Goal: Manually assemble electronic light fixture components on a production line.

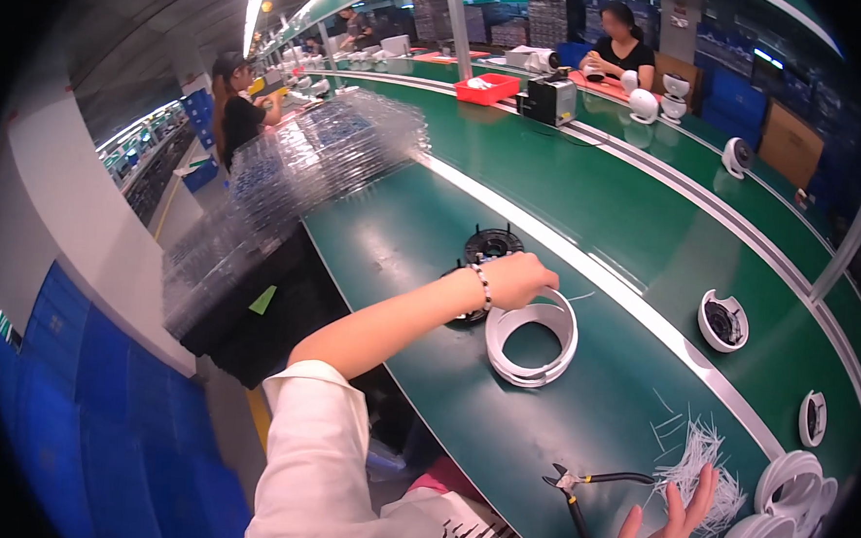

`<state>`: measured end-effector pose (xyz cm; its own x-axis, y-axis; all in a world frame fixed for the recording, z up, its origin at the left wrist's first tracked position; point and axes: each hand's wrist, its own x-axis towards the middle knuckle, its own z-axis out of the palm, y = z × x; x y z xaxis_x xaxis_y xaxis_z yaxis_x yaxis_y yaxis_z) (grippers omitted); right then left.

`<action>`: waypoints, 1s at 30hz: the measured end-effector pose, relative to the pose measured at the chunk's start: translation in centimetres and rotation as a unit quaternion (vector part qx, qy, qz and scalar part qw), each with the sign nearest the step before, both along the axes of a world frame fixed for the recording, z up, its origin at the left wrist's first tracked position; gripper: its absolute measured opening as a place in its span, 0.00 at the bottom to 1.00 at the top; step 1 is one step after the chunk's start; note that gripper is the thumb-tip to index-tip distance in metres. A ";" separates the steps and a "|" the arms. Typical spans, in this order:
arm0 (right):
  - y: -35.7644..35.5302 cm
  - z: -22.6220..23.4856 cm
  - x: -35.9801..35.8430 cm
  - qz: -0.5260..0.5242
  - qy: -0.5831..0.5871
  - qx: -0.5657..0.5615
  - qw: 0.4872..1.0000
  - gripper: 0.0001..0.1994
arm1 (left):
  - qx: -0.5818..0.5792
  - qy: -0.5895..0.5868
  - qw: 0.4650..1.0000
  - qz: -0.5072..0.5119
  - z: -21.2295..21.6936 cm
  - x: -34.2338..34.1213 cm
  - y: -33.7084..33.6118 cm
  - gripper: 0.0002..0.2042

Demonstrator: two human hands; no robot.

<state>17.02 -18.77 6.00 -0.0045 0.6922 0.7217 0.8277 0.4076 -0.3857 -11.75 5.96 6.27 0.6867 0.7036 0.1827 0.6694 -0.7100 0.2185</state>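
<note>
White plastic ring housing [532,343] sits mid-table, left hand [518,278] with fingers curled on its top rim, black round part [491,244] just behind. Right hand [665,530] spread open near black cutters [579,491] at the near edge. Finished-looking white rings [778,511] stacked at the right edge; this one looks mid-assembly.
</note>
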 end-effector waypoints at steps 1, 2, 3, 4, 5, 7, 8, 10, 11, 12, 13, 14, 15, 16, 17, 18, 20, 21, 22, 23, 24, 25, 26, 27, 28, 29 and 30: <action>-0.1 0.2 0.0 -0.006 0.002 -0.001 1.000 0.17 | 0.017 0.003 1.000 -0.021 1.2 -0.2 -0.4 0.06; -0.1 0.3 0.0 -0.012 0.001 0.001 1.000 0.17 | 0.017 -0.017 0.999 -0.030 2.0 -0.7 -0.4 0.07; -0.2 0.4 0.0 -0.012 0.001 0.003 1.000 0.17 | 0.015 -0.037 0.998 -0.039 2.9 -1.1 -0.5 0.07; -0.1 0.4 0.1 -0.020 -0.001 0.002 1.000 0.18 | 0.019 -0.075 0.996 -0.041 4.5 -0.7 -0.7 0.08; -0.1 0.4 0.0 -0.031 0.000 0.000 1.000 0.18 | -0.027 -0.154 0.988 -0.006 5.8 0.0 -1.3 0.08; -0.3 0.2 -0.4 0.008 0.111 0.010 0.994 0.15 | -0.105 -0.305 0.946 0.008 7.7 2.0 -2.3 0.11; -0.1 -1.2 -0.6 0.042 0.197 -0.023 0.979 0.23 | -0.186 -0.399 0.898 -0.019 7.1 3.3 -2.7 0.16; 0.1 -2.2 -1.3 0.076 0.305 -0.094 0.945 0.41 | -0.340 -0.410 0.845 -0.041 6.4 6.6 -4.3 0.27; 0.2 -1.5 -1.6 0.083 0.322 -0.109 0.937 0.44 | -0.394 -0.425 0.812 -0.070 5.9 8.5 -5.2 0.30; 0.6 -1.1 -1.8 0.079 0.341 -0.122 0.929 0.47 | -0.410 -0.414 0.810 -0.067 5.4 10.3 -6.0 0.31; 0.9 -1.1 -1.8 0.077 0.337 -0.123 0.930 0.50 | -0.435 -0.426 0.791 -0.065 4.4 11.5 -6.6 0.31; 1.4 -1.2 -1.5 0.074 0.332 -0.122 0.933 0.53 | -0.469 -0.436 0.766 -0.061 3.7 12.5 -7.1 0.31; 2.1 -1.3 -0.9 0.081 0.317 -0.117 0.938 0.55 | -0.488 -0.446 0.749 -0.048 3.2 13.4 -7.4 0.31; 2.6 -1.4 -0.5 0.062 0.318 -0.103 0.940 0.57 | -0.498 -0.450 0.739 -0.049 2.6 14.6 -7.4 0.30; 3.0 -1.1 0.0 0.033 0.323 -0.093 0.941 0.58 | -0.495 -0.453 0.739 -0.054 2.1 15.7 -7.7 0.29; 2.9 -0.6 0.5 0.007 0.325 -0.077 0.942 0.58 | -0.485 -0.473 0.731 -0.073 1.8 17.2 -8.6 0.29; 3.2 -0.9 0.9 0.050 0.440 -0.116 0.889 0.61 | -0.368 -0.487 0.782 -0.126 -0.1 18.8 -9.6 0.31; 3.3 -1.0 1.0 0.085 0.511 -0.136 0.844 0.62 | -0.315 -0.453 0.825 -0.124 -0.7 19.0 -10.6 0.31; 3.5 -0.9 1.2 0.098 0.555 -0.126 0.817 0.64 | -0.255 -0.419 0.864 -0.115 -0.4 19.2 -11.6 0.32; 3.6 -1.5 1.7 0.070 0.545 -0.105 0.829 0.66 | -0.066 -0.377 0.911 -0.151 -1.0 19.5 -12.0 0.31; 3.7 -2.5 2.4 0.040 0.518 -0.063 0.852 0.67 | -0.047 -0.353 0.917 -0.180 -0.9 19.9 -12.8 0.31; 3.6 -2.4 2.8 0.022 0.514 -0.046 0.856 0.66 | -0.036 -0.356 0.911 -0.205 -1.0 20.4 -13.7 0.33; 3.1 -2.8 3.1 -0.007 0.510 -0.049 0.859 0.66 | -0.097 -0.364 0.897 -0.233 -1.1 20.5 -14.5 0.35; 3.0 -2.4 3.0 -0.014 0.510 -0.041 0.859 0.65 | -0.086 -0.364 0.891 -0.257 -1.2 20.3 -15.0 0.37; 3.0 -3.0 3.6 -0.029 0.444 0.001 0.896 0.64 | -0.122 -0.376 0.884 -0.248 -1.3 20.2 -15.5 0.37; 3.2 -2.3 3.3 -0.031 0.401 0.028 0.915 0.64 | -0.158 -0.390 0.875 -0.239 -1.5 19.9 -15.9 0.37; 3.5 -2.4 2.9 -0.022 0.384 0.035 0.922 0.63 | -0.148 -0.413 0.866 -0.242 -1.7 19.5 -15.8 0.37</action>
<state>19.96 -15.24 3.60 0.5533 0.6313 0.5435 0.3376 0.4266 -0.8391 7.75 -9.89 4.56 0.6353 0.4699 0.6128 -0.1611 -0.6954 0.7003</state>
